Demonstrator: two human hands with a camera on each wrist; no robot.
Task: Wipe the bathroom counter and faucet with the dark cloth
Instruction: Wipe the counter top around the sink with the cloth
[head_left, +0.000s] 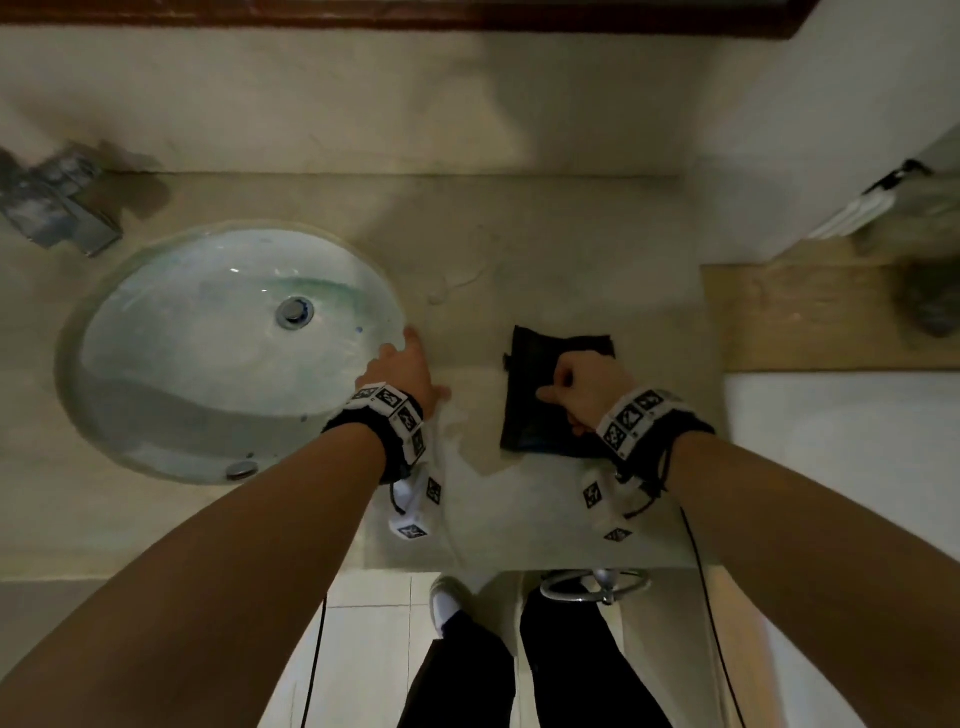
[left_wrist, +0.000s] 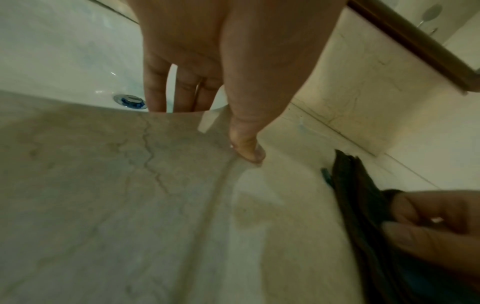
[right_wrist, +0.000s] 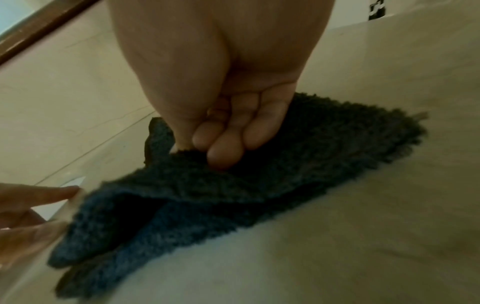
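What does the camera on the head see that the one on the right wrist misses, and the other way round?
Only the head view shows the oval white sink basin, the square metal faucet and the person's legs. Only the right wrist view shows the right hand's curled fingertips bunching the dark fuzzy cloth. Both show the right hand on that cloth, the left hand and the beige stone counter.

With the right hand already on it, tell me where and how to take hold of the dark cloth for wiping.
Grip the raised fold along the middle of the dark cloth, coming straight down from above. It lies folded flat on the counter, so only bunched fabric offers purchase; the right hand already pinches it there. The left hand rests at the sink rim.
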